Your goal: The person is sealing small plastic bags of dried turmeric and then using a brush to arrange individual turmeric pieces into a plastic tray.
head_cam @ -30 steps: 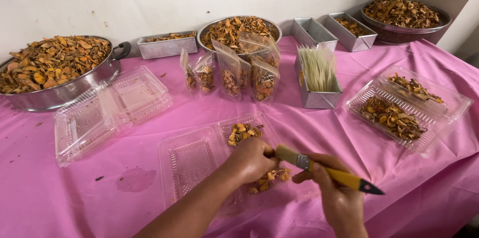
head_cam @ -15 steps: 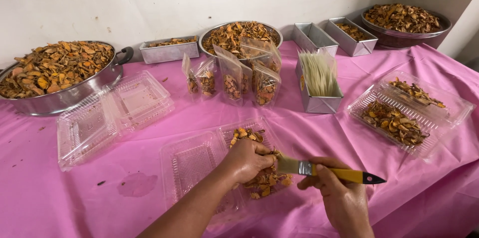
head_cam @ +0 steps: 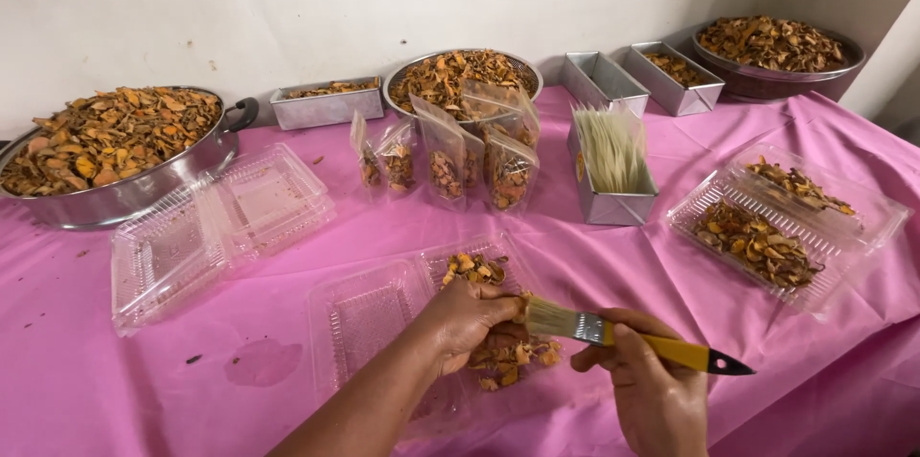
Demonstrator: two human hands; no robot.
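Brushing looks partly done: in the head view the open clear clamshell tray (head_cam: 383, 323) holds only a small heap of dried orange slices (head_cam: 508, 359), with much bare plastic left (two other clamshells nearby are already filled). Left hand (head_cam: 470, 318) is clenched on a few slices over the tray. Right hand (head_cam: 652, 390) grasps the yellow-handled paintbrush (head_cam: 623, 337), bristles touching the left fingers.

The left forearm is stretched in from the lower edge, pointing up and to the right. The left hand (head_cam: 471, 316) is curled, its knuckles turned upward and its fingers bent down and inward. The right hand (head_cam: 652, 390) is seen lower right, closed into a grip, with the thumb laid on top.
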